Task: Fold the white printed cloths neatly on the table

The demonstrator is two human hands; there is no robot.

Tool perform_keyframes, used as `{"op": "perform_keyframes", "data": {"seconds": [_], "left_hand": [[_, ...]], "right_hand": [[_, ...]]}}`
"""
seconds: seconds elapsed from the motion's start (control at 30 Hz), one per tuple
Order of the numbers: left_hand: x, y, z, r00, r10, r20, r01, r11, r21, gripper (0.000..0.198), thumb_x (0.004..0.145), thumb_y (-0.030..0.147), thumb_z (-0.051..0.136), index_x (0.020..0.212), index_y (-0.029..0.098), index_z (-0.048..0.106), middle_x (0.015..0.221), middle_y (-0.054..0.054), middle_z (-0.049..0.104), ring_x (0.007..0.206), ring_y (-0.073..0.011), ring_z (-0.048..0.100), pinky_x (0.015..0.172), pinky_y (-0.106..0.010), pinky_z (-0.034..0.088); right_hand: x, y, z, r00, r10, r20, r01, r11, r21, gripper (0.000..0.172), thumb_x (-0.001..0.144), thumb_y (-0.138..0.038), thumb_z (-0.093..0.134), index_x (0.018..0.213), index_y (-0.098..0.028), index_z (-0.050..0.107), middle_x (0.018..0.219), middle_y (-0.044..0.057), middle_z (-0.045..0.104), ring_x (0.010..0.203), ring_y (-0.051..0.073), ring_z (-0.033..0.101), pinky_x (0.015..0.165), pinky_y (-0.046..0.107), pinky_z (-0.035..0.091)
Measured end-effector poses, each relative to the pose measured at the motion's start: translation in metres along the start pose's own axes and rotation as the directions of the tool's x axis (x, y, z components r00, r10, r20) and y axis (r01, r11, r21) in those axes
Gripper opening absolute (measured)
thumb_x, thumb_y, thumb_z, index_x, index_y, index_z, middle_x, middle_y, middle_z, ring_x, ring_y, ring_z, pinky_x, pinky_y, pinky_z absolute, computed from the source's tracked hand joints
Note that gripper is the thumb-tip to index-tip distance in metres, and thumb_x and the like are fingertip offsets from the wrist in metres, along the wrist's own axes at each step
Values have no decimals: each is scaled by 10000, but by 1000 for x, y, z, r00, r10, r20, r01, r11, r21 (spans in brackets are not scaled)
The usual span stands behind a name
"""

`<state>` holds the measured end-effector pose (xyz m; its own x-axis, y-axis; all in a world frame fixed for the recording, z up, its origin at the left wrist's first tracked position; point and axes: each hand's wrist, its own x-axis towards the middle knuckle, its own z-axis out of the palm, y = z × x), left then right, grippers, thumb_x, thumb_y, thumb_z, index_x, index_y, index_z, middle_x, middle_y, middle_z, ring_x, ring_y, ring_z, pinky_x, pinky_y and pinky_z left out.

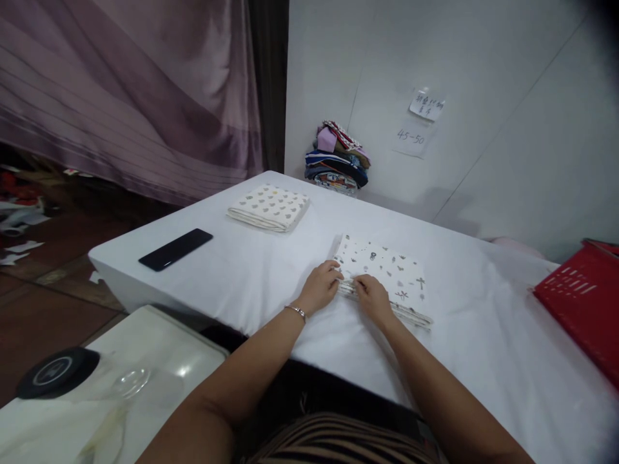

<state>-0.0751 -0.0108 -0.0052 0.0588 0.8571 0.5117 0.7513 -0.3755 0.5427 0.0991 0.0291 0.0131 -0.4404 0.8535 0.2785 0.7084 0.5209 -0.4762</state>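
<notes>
A folded white cloth (387, 270) with small grey and brown prints lies flat on the white-covered table (271, 277) in front of me. My left hand (320, 285) is at its left near corner, fingers curled on the edge. Close beside it, my right hand (372, 298) pinches the near folded edge, where several layers show. Farther back to the left lies a second folded white cloth (269, 207) with grey printed shapes, and neither hand touches it.
A black phone (176, 249) lies near the table's left edge. At the right stands a red basket (580, 303). Folded fabrics (337, 158) are piled by the wall beyond the table. A white surface (159, 367) at lower left bears a round black object (58, 372).
</notes>
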Motion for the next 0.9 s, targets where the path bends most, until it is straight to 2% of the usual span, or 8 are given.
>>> {"op": "perform_keyframes", "data": {"seconds": [0.23, 0.37, 0.47, 0.57, 0.67, 0.9], "left_hand": [[3, 3, -3, 1000, -28, 0, 28, 997, -69, 215, 785, 94, 501, 915, 213, 623, 1096, -38, 555, 1009, -169, 528, 875, -315, 432], [4, 4, -7, 997, -63, 38, 67, 992, -104, 178, 806, 116, 497, 897, 213, 616, 935, -15, 608, 911, -161, 537, 829, -311, 435], [5, 4, -8, 996, -64, 56, 70, 993, -99, 166, 815, 122, 492, 885, 208, 615, 905, -15, 621, 905, -167, 535, 826, -319, 424], [5, 3, -8, 996, -62, 64, 68, 993, -98, 155, 824, 135, 492, 885, 208, 614, 905, -16, 627, 911, -170, 537, 828, -323, 417], [5, 3, -8, 996, -69, 64, 75, 992, -98, 155, 829, 142, 489, 891, 217, 610, 900, -13, 627, 907, -169, 543, 826, -320, 415], [5, 5, -9, 998, -51, 41, 54, 995, -81, 132, 808, 145, 518, 878, 211, 608, 875, -10, 634, 886, -169, 545, 805, -315, 417]], "right_hand": [[-5, 0, 2, 999, -9, -32, 9, 1000, -3, 265, 859, -205, 402, 1034, -206, 600, 993, 47, 656, 924, 197, 568, 822, 321, 408], [-11, 0, 1, 991, -130, -32, 129, 990, -55, 279, 856, -225, 433, 1101, -189, 564, 1074, 69, 633, 982, 205, 552, 869, 334, 397], [-10, -1, -2, 983, -182, 28, 184, 978, -101, 233, 875, -249, 433, 1046, -197, 582, 1047, 61, 636, 963, 195, 550, 853, 318, 395], [-6, -6, -6, 984, -146, 102, 161, 972, -170, 205, 895, -251, 412, 970, -204, 597, 968, 45, 644, 906, 180, 554, 796, 290, 396], [-1, -11, -9, 979, -132, 153, 168, 953, -251, 193, 897, -249, 425, 999, -198, 580, 990, 51, 635, 916, 183, 548, 769, 280, 384], [1, -16, -9, 970, -137, 200, 203, 909, -364, 195, 911, -202, 380, 953, -182, 569, 944, 64, 626, 863, 190, 545, 711, 279, 367]]}}
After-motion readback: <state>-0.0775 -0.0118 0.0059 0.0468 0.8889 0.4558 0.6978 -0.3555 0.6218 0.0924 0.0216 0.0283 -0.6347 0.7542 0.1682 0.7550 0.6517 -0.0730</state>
